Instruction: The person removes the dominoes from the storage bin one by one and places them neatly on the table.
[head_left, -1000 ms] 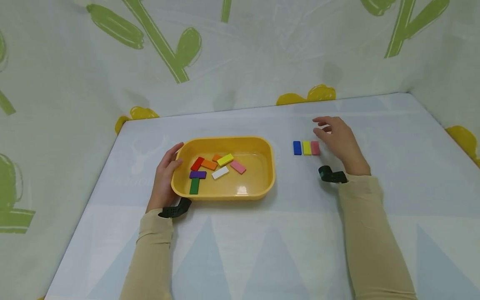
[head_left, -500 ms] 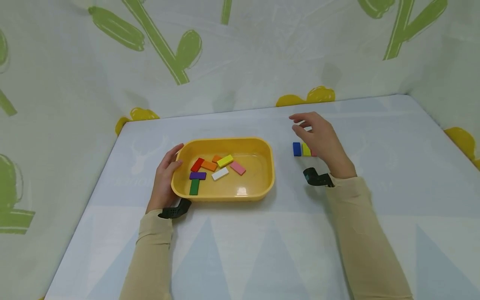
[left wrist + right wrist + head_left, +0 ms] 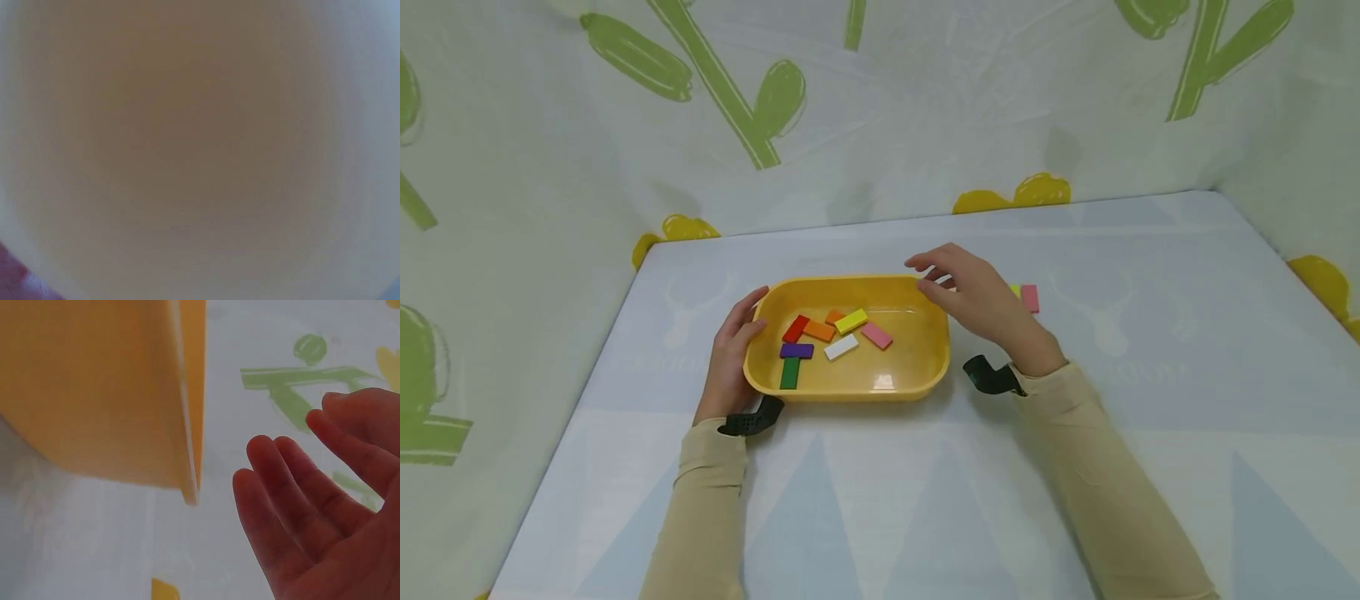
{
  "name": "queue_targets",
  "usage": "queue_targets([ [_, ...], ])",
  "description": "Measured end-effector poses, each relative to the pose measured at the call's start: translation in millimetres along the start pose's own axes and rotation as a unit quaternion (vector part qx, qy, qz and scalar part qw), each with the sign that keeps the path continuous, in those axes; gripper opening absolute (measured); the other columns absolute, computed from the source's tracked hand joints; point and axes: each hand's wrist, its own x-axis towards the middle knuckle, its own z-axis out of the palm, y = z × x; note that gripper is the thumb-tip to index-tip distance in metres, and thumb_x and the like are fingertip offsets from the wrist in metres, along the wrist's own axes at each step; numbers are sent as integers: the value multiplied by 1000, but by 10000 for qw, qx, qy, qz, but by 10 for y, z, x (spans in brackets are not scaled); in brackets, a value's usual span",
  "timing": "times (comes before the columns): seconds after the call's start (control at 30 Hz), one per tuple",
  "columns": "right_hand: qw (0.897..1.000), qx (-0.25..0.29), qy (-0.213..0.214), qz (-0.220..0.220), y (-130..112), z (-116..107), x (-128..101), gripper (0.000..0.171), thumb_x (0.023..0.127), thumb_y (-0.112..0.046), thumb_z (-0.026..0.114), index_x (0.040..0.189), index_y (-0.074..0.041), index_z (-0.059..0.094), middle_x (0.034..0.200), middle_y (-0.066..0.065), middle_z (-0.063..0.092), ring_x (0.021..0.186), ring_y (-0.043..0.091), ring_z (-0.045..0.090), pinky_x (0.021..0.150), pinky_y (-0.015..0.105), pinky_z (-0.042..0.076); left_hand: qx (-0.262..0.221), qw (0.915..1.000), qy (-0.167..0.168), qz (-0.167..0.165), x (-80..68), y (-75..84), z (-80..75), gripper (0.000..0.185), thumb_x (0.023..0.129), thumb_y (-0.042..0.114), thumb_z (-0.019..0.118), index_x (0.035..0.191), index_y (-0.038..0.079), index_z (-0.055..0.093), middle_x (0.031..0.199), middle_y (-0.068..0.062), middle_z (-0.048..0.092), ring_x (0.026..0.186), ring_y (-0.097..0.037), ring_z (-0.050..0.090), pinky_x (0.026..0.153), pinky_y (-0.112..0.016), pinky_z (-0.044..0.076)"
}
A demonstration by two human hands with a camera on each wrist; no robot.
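Observation:
My left hand (image 3: 726,362) grips the left end of a yellow plastic tray (image 3: 850,397), its thumb over the rim. Inside lie several small flat blocks: a red block (image 3: 795,328), a purple block (image 3: 797,351), a green block (image 3: 789,373), a white block (image 3: 841,347), a pink block (image 3: 876,335), a yellow block (image 3: 851,322) and two orange ones. Above the tray's right rim hovers my right hand (image 3: 988,304), fingers loosely bent and holding nothing. In the right wrist view its fingers (image 3: 284,481) are apart from the tray wall (image 3: 94,394).
Right of the tray, a second pink block (image 3: 1030,298) lies on the patterned cloth (image 3: 880,500), beside a yellow one partly behind my right hand. A blurred surface fills nearly all of the left wrist view. Light fabric walls (image 3: 925,108) stand behind and at both sides.
My right hand has moved left from near the row of blocks to the tray's right rim, and now hides the blue block. The left hand and tray stay put.

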Motion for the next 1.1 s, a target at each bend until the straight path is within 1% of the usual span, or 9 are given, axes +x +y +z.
queue_targets([
  [0.13,9990,42,-443,85,-142,119,21,29,89,-22,53,118,-16,54,112,-1,51,95,11,52,79,27,48,-1,10000,-60,31,10,1,-5,44,93,18,42,136,23,37,137,1,35,122,-20,37,95,-28,38],
  [0.27,9963,-96,-838,153,-247,235,27,32,89,-26,53,120,-19,53,114,-3,50,97,9,51,79,26,48,-18,9999,-100,69,14,-3,-5,44,93,20,43,136,23,36,137,1,35,122,-21,37,95,-29,38],
  [0.4,9916,-404,-1229,93,-309,360,18,38,88,-34,52,123,-20,51,119,-1,47,100,11,50,83,28,46,-20,10000,-84,44,7,-4,-5,44,93,19,43,136,22,36,137,0,35,122,-21,37,95,-29,38],
  [0.47,9879,-594,-1425,139,-326,426,17,41,88,-37,52,124,-19,51,121,1,46,101,13,49,86,30,45,17,10000,-79,23,7,-6,-8,44,93,20,43,136,23,36,137,1,35,122,-20,37,95,-29,38],
  [0.6,9792,-983,-1756,251,-322,553,24,41,87,-36,54,124,-18,52,124,3,45,103,18,48,91,32,42,72,9999,-79,18,13,-10,-15,44,92,21,43,136,24,36,138,3,34,123,-19,36,95,-29,38],
  [0.7,9745,-1237,-1860,225,-296,614,17,41,87,-34,55,125,-21,52,126,3,44,100,17,50,89,32,43,91,9999,-68,19,18,-10,-9,44,92,20,43,136,24,36,138,3,34,123,-19,36,95,-29,37],
  [0.83,9688,-1612,-1869,210,-280,656,13,40,88,-35,52,126,-24,51,125,1,44,97,15,51,86,31,44,132,9999,-48,-6,20,8,0,44,92,20,43,136,24,36,137,3,34,122,-19,36,96,-29,37],
  [0.97,9584,-2111,-1915,178,-290,688,16,38,88,-37,51,124,-25,51,123,0,46,97,14,51,85,30,45,146,9999,-36,-54,18,18,-3,44,92,21,43,136,25,37,138,3,34,122,-19,36,95,-29,37],
  [1.1,9522,-2370,-1920,146,-311,700,8,38,87,-37,52,123,-25,52,123,0,47,99,15,50,86,30,45,96,9999,-52,-45,20,12,-9,44,92,20,43,135,25,37,137,2,35,122,-20,37,94,-28,38],
])
